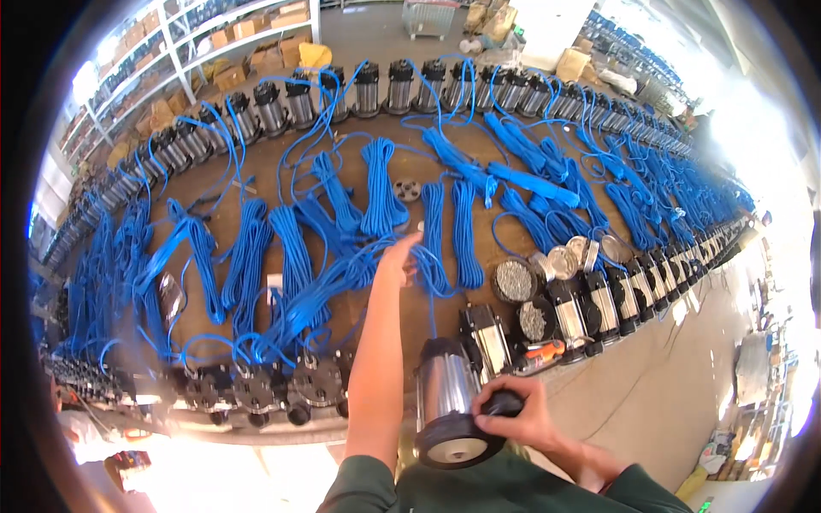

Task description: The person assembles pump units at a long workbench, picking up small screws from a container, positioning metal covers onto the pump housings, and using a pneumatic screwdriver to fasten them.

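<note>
My right hand (523,412) is closed around the black side outlet of a pump (448,385), which has a shiny metal cylinder and black ends. The pump is tilted close to my body, its round base with a pale centre showing. My left hand (398,262) reaches out over the table with fingers stretched and apart, beside a coiled blue cable (432,224). Left of that hand, another blue cable bundle (312,295) lies across the coils. A blue cable runs down from the coils toward the top of the held pump.
Similar pumps (399,85) line the brown table's (342,137) far and near edges. Two bowls of small metal parts (515,280) stand right of centre, with an orange-handled tool (544,352) close by. Shelves with boxes (231,38) stand behind.
</note>
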Available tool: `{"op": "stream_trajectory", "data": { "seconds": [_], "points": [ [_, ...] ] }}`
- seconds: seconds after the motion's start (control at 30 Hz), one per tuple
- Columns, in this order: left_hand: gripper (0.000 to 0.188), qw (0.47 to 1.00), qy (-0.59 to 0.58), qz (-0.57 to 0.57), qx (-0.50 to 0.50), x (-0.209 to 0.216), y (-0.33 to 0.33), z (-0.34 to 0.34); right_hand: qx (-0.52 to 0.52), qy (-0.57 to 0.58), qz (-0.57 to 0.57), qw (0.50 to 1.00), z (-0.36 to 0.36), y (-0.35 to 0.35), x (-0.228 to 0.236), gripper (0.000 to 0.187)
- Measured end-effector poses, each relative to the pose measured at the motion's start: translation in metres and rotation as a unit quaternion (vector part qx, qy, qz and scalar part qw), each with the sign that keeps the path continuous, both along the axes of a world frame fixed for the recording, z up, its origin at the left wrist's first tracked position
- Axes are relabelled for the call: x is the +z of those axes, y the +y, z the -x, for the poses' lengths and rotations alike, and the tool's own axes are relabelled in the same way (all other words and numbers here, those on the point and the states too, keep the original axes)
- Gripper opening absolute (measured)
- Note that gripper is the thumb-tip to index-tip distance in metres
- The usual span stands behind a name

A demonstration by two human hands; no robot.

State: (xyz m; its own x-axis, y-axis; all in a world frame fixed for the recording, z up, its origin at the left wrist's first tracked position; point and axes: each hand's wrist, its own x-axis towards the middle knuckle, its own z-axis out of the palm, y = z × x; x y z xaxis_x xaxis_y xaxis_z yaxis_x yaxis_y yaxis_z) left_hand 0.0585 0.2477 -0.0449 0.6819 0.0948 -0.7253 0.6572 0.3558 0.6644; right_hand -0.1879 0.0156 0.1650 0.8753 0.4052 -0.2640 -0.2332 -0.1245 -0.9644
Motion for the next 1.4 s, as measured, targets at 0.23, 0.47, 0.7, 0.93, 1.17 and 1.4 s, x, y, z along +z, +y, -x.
{"op": "stream_trajectory", "data": {
  "seconds": [0.23, 0.47, 0.7, 0.93, 1.17, 1.4],
  "points": [
    [0.051, 0.914, -0.028, 0.403, -0.017, -0.012, -0.033, 0.222, -0.176, 0.219, -0.328, 0.902, 0.020, -0.069, 0.027, 0.029],
    [0.024, 0.939, -0.100, 0.147, 0.294, -0.053, -0.041, 0.347, -0.282, 0.298, -0.180, 0.894, 0.002, -0.081, -0.083, 0.021],
    [0.022, 0.969, -0.083, -0.024, 0.232, -0.110, -0.069, 0.360, -0.255, 0.318, -0.167, 0.898, 0.016, -0.062, -0.144, 0.018],
    [0.018, 0.871, -0.046, -0.488, 0.017, -0.050, -0.079, 0.336, -0.247, 0.354, -0.142, 0.891, 0.010, -0.098, -0.159, 0.030],
    [0.040, 0.940, -0.209, -0.202, -0.181, -0.011, -0.108, 0.223, -0.196, 0.333, -0.135, 0.912, 0.016, -0.125, -0.153, 0.042],
    [0.034, 0.938, -0.076, -0.198, -0.274, -0.024, -0.136, 0.186, -0.193, 0.060, 0.012, 0.979, 0.026, -0.139, -0.138, 0.042]
  ]
}}
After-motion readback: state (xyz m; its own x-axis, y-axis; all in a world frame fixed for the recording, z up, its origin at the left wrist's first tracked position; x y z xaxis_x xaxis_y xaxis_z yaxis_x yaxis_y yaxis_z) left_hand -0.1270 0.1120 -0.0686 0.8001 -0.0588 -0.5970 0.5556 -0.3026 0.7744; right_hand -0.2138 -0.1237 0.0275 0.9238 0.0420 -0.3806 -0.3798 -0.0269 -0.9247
